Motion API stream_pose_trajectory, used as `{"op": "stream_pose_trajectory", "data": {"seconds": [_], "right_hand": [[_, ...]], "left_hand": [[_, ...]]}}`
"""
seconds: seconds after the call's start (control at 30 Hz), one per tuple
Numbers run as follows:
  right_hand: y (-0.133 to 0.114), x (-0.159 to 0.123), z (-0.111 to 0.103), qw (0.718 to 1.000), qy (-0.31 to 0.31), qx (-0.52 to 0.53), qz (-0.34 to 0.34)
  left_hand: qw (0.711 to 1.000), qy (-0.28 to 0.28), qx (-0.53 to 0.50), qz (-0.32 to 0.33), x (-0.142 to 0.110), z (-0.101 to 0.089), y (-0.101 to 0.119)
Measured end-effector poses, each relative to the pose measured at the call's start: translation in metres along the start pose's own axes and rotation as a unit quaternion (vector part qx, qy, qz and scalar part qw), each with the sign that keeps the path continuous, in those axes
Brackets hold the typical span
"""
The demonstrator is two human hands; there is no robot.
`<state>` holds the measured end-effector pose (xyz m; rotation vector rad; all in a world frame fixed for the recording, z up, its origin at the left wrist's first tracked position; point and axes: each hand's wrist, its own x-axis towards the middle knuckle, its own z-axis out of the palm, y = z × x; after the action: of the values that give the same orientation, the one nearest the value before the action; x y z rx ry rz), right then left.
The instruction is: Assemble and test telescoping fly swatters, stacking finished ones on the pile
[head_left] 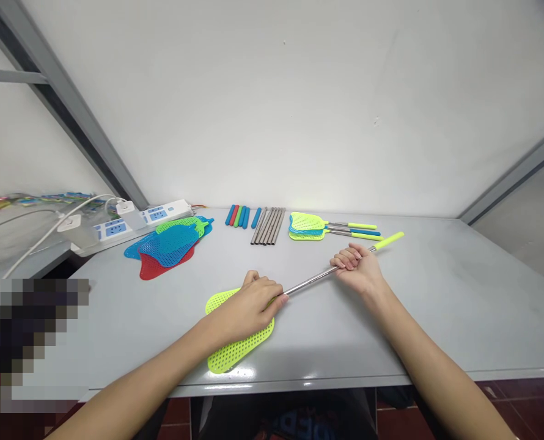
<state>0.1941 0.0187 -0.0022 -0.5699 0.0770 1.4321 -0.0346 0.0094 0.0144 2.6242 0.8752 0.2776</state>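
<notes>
A yellow-green fly swatter (239, 351) with a perforated head and a silver telescopic rod lies slantwise over the front of the table. My left hand (258, 300) is closed where the head meets the rod, covering that joint. Farther up, my right hand (357, 266) wraps its fingers round the extended rod, palm turned up, just below the yellow-green grip at the rod's upper right end. Part of the head is hidden beneath my left hand and forearm.
Loose swatter heads (171, 244) in blue, green and red overlap at left, beside white power strips (146, 217). Coloured grips (238, 216) and metal rods (268, 227) lie near the wall. Several assembled swatters (306, 223) are stacked behind my right hand. Grey table (459, 305).
</notes>
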Motion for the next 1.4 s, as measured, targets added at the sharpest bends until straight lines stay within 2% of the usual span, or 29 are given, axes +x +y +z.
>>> {"op": "stream_pose_trajectory", "data": {"seconds": [0.27,0.57,0.73,0.9,1.0,1.2,1.4], "right_hand": [[0.003,-0.005,0.008,0.998,-0.015,-0.002,-0.065],[0.000,0.001,0.004,0.991,0.086,-0.041,-0.096],[0.002,0.002,0.004,0.994,0.061,-0.032,-0.081],[0.006,-0.003,0.003,0.989,0.069,-0.002,-0.129],[0.009,-0.007,0.004,0.987,0.041,0.023,-0.156],[0.012,-0.011,0.004,0.983,0.028,0.058,-0.171],[0.019,-0.015,0.006,0.981,0.007,0.045,-0.190]], "left_hand": [[0.999,0.017,0.029,0.008,0.001,0.002,0.002],[0.997,0.011,0.066,0.025,0.000,0.006,0.001],[0.996,0.032,0.085,0.022,0.001,0.008,-0.002],[0.995,0.038,0.085,0.024,0.001,0.014,0.000],[0.996,0.036,0.073,0.025,0.002,0.014,0.002],[0.997,0.038,0.053,0.028,0.003,0.009,0.000],[0.998,0.038,0.036,0.029,0.003,0.010,0.000]]}}
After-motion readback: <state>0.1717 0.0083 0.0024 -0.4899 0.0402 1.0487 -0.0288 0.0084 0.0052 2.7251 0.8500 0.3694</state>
